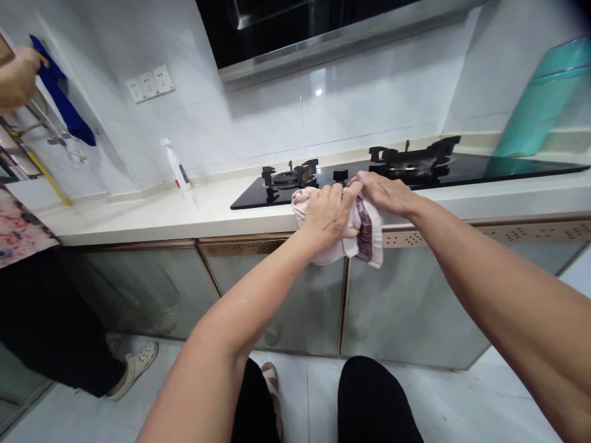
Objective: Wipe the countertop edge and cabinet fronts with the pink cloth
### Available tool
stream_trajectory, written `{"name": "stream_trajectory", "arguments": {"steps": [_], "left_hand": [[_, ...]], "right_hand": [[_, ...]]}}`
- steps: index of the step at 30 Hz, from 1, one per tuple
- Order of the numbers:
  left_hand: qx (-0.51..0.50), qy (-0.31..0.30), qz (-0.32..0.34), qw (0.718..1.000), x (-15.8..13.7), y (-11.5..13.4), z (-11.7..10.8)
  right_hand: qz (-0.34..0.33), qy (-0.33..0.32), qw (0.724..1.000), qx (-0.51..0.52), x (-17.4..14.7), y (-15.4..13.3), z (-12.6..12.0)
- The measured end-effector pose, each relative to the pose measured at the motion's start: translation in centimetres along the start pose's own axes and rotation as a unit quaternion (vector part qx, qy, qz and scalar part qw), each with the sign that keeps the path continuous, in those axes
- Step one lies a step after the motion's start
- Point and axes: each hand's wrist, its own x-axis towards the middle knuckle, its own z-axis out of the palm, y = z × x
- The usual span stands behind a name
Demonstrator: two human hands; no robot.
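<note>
The cloth (364, 232) is bunched at the front edge of the worktop (138, 208), directly before the hob (478, 167), with its lower end hanging over the cabinet doors (397, 295). The left hand (325, 214) is partly closed over the cloth, fingers bent across its top and thumb angled toward the right. The right hand (385, 193) touches the upper right part of the cloth with its fingers drawn together; its underside is hidden, so how firmly it grips cannot be determined.

Caution: loose end. The hanging portion is unsupported. If both hands slacken, its weight could draw the cloth off the edge and down to the floor (308, 394).

Caution: control knob (340, 175). The knob stands just beyond the fingertips. A forward push with bunched fabric could turn it unintentionally.

Caution: pan supports. The left pan support (289, 177) and the right pan support (409, 161) have raised prongs. A trailing fold could snag on a prong and shift the support; knuckles could also strike it. Whether either burner is hot cannot be judged.

Caution: surroundings. The spray bottle (176, 166) stands upright on the worktop, well left of the hob; only a wide sweep would topple it. Farther left, a co-worker's hand (23, 77) holds a blue cloth (67, 98), clear of the hob.
</note>
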Motion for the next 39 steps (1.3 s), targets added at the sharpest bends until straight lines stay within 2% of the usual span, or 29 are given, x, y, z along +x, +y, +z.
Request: {"name": "stream_trajectory", "arguments": {"steps": [2, 4, 8, 10, 14, 19, 23, 25, 28, 30, 33, 36, 39], "left_hand": [[-0.019, 0.01, -0.015, 1.0, 0.3, 0.3, 0.3], [-0.039, 0.017, -0.029, 0.999, 0.4, 0.2, 0.4], [-0.089, 0.004, -0.043, 0.995, 0.4, -0.3, 0.1], [-0.101, -0.002, -0.029, 0.994, 0.1, -0.9, -0.3], [-0.079, 0.011, -0.01, 0.997, -2.2, -3.9, -1.1], [-0.047, 0.023, -0.138, 0.989, -6.3, -9.1, -0.5], [0.019, 0.042, -0.164, 0.985, -7.4, -10.5, 1.2], [0.04, 0.064, -0.161, 0.984, -7.3, -10.3, 1.9], [0.04, 0.084, -0.156, 0.983, -7.2, -9.9, 2.4], [0.031, 0.088, -0.151, 0.984, -7.4, -9.9, 2.5], [0.023, 0.092, -0.144, 0.985, -7.7, -10.0, 2.5], [0.022, 0.106, -0.143, 0.984, -8.0, -10.1, 2.5], [0.014, 0.122, -0.152, 0.981, -8.2, -9.8, 2.4]], "right_hand": [[-0.001, 0.006, 0.999, 0.048, 0.0, 0.3, -0.1], [-0.018, -0.005, 0.998, 0.054, -0.1, 0.6, -0.2], [-0.056, -0.057, 0.996, -0.038, -0.1, 0.7, -0.2], [-0.058, -0.068, 0.992, -0.092, 0.1, 0.5, -0.1], [-0.066, -0.067, 0.989, -0.11, 0.5, 0.5, 0.2], [-0.065, -0.045, 0.992, -0.096, 1.0, 1.3, 0.7], [-0.071, -0.035, 0.994, -0.076, 0.9, 1.9, 0.8], [-0.079, -0.001, 0.996, -0.049, 0.7, 1.1, 1.0], [-0.133, 0.045, 0.99, -0.02, 0.3, -2.2, 2.1], [-0.167, 0.047, 0.983, -0.051, 0.2, -5.1, 3.2], [-0.15, 0.047, 0.979, -0.127, 0.2, -8.4, 4.4], [-0.128, 0.057, 0.979, -0.15, -0.4, -8.9, 4.3], [-0.124, 0.072, 0.975, -0.172, -1.5, -6.9, 3.2]]}}
